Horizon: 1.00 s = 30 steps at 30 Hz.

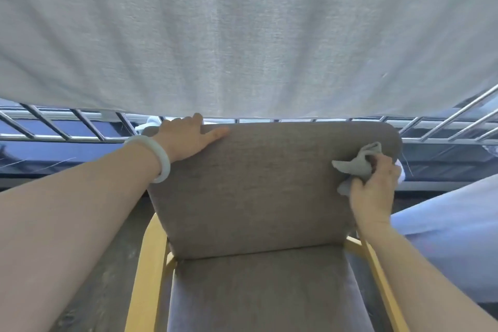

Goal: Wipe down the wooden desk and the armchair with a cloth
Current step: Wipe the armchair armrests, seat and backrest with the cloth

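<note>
Armchair stage of the clean under way, by the look of it: right hand (374,186) clenched around a bunched grey cloth (355,166), pressed against the upper right edge of the armchair (258,186) backrest, just below its rounded corner. Left hand (186,137) spread flat and released, gripping nothing, palm resting on the backrest's top left corner with fingers hooked over the rim, apparently steadying the seat; pale jade-coloured bangle (159,159) on that wrist. Backrest covered in coarse grey-brown woven fabric, no visible stains; matching seat cushion (264,291) below, flanked by light yellow wooden armrests (147,264) on both sides. Wooden worktop named in the task nowhere in view, so no telling whether already wiped. Next move likely a sweep of the cloth across or down the backrest, calling for firm, even pressure against a nap that may drag, with the left hand bracing against any tipping; seat cushion and armrests probably to follow. Setting: armchair backed close against a window, pale grey linen curtain (242,35) hanging just above the backrest's top edge and filling the upper frame, stainless steel window bars (80,124) visible beneath its hem, dark exterior beyond. Light blue fabric (452,237), possibly bedding, at right beside the chair; dark mottled floor (107,277) at left.
</note>
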### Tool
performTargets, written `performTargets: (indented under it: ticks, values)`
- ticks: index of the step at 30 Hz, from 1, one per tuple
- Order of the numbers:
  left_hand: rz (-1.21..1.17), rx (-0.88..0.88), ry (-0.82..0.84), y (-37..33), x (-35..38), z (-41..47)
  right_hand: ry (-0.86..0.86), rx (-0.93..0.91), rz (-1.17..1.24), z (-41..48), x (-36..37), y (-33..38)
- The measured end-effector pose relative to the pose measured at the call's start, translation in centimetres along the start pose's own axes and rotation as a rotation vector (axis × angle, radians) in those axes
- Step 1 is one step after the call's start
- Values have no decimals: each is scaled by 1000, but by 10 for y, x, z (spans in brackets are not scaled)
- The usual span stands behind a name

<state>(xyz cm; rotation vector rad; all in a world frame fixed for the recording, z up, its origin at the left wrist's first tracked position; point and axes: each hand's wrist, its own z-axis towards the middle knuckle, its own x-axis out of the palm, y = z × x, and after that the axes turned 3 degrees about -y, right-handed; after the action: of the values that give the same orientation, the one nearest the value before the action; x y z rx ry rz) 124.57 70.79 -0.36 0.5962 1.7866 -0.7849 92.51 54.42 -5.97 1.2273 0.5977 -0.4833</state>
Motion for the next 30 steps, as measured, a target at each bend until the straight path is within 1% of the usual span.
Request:
performTargets:
  ticks: [1, 2, 3, 4, 5, 6, 7, 8, 9, 10, 11, 12, 13, 15, 16, 17, 19, 21, 24, 25, 26, 27, 28, 30]
  values:
    - [-14, 12, 1, 0, 3, 4, -18, 31, 47, -19, 19, 13]
    - [-15, 25, -17, 0, 6, 6, 0, 8, 71, -43, 40, 28]
    - [-1, 41, -64, -1, 10, 6, 51, -69, 87, -69, 61, 46]
    - [22, 56, -137, 0, 13, 6, 120, -205, 82, -96, 81, 64]
    - [43, 72, -218, 0, 16, 5, 196, -379, 53, -119, 97, 81]
    - [57, 87, -287, 0, 19, 4, 269, -557, 18, -136, 108, 92]
    - [65, 100, -335, 1, 21, 4, 329, -694, -5, -141, 113, 95]
    - [71, 110, -361, 1, 23, 4, 359, -779, -26, -137, 113, 91]
    - [74, 116, -377, 2, 24, 4, 345, -808, -60, -127, 108, 80]
    - [74, 119, -386, 2, 25, 4, 304, -781, -105, -114, 99, 62]
    - [72, 120, -391, 3, 27, 5, 240, -697, -160, -99, 87, 40]
    - [72, 120, -397, 3, 29, 6, 163, -553, -195, -82, 74, 13]
    - [76, 119, -404, 4, 31, 7, 99, -355, -200, -65, 58, -13]
    - [86, 118, -428, 5, 34, 9, -9, 62, -124, -38, 33, -49]
    - [88, 120, -443, 6, 35, 9, -43, 204, -75, -32, 30, -55]
    - [90, 121, -456, 6, 35, 9, -52, 270, -44, -33, 34, -52]
    - [94, 123, -476, 7, 35, 9, -34, 268, -30, -53, 58, -26]
    - [99, 117, -486, 7, 35, 7, -8, 238, 47, -92, 94, 12]
    - [114, 116, -505, 5, 34, 3, 144, 161, 211, -160, 138, 75]
    - [127, 120, -514, 4, 33, 2, 198, 150, 286, -173, 147, 88]
    - [140, 121, -522, 3, 33, 1, 224, 176, 375, -179, 151, 95]
    - [150, 125, -526, 2, 33, -1, 217, 231, 462, -177, 151, 96]
    - [159, 134, -524, 1, 33, -4, 173, 288, 538, -170, 148, 90]
    - [181, 173, -516, 0, 36, -10, 11, 396, 636, -141, 131, 61]
